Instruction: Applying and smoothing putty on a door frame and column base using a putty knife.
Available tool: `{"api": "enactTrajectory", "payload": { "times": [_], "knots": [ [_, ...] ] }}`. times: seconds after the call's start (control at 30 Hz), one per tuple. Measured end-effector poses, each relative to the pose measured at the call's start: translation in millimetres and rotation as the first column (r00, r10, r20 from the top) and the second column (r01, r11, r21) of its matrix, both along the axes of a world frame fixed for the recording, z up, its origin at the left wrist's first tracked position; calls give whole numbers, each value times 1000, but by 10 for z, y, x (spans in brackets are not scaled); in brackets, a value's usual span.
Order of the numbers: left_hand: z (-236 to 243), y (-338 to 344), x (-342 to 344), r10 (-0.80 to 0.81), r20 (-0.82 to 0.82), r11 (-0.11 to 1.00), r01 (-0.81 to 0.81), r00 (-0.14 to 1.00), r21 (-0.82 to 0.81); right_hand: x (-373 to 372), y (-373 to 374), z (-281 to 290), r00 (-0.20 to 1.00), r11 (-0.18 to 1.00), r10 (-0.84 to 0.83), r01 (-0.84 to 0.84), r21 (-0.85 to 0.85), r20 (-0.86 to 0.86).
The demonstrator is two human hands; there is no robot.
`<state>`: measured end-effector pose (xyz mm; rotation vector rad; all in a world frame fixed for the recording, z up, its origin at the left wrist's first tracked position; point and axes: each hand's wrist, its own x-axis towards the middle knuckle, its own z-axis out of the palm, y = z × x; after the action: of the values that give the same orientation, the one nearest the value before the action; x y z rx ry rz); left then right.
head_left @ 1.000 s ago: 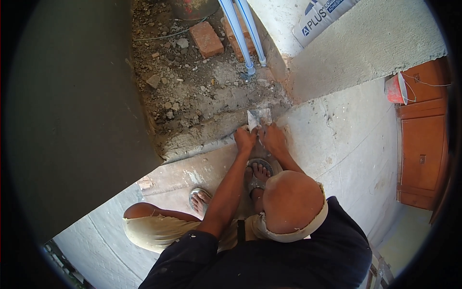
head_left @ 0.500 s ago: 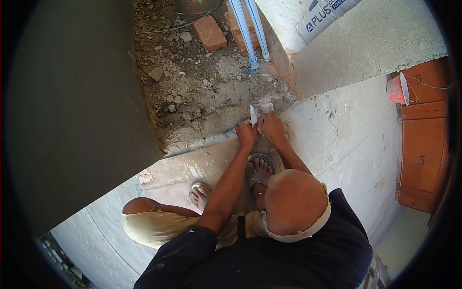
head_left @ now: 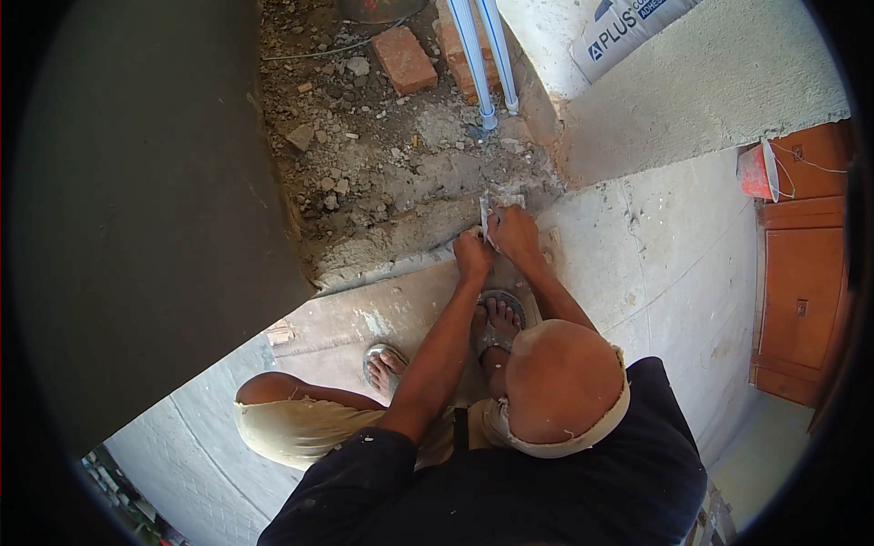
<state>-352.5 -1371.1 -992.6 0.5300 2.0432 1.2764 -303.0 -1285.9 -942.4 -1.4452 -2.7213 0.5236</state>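
Squatting, I have both hands together at the edge where the raw ground meets the smooth floor. My left hand [head_left: 474, 256] is closed, its fingers curled at the lower end of a thin, whitish flat strip [head_left: 485, 211]. Against it, my right hand [head_left: 515, 233] is also closed, bent over the strip's right side. The strip points away from me; its exact kind is too small to tell. Just beyond the right hand lies a pale, flat patch or piece [head_left: 513, 198]. The fingertips are partly hidden by the hands.
Rubble and loose stones [head_left: 350, 191] cover the ground ahead, with a red brick [head_left: 405, 60] on it. White-and-blue pipes [head_left: 482, 68] stand upright near the wall corner. A dark panel [head_left: 155, 209] fills the left. A bag [head_left: 628, 36], red bucket [head_left: 755, 173] and wooden door [head_left: 801, 291] are to the right.
The whole view has shifted slightly, so things sit a little further right. My hands remain together at the strip, with the right hand slightly higher over it.
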Motion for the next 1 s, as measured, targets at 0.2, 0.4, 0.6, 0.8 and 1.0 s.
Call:
{"api": "enactTrajectory", "payload": {
  "times": [0.2, 0.4, 0.6, 0.8, 1.0],
  "knots": [
    [53, 22, -137, -6, -25, 999, 5, 1000, -42, -2, -178, 59, 1000, 999, 5, -4, -39, 13],
    [-104, -51, -106, -24, -56, 999, 22, 998, -30, 5, -290, 72, 1000, 998, 13, -14, -62, -25],
    [10, 14, -58, 16, -75, 997, -10, 997, 72, -49, -112, 1, 1000, 999, -20, 20, -41, -11],
    [28, -20, -11, 9, 18, 1000, -8, 1000, -25, 2, -131, -20, 1000, 998, -7, 8, -60, 29],
    [-76, -62, -100, 36, -45, 999, -36, 998, 16, 108, -348, 142, 999, 999, -1, 4, -48, 53]
  ]
}}
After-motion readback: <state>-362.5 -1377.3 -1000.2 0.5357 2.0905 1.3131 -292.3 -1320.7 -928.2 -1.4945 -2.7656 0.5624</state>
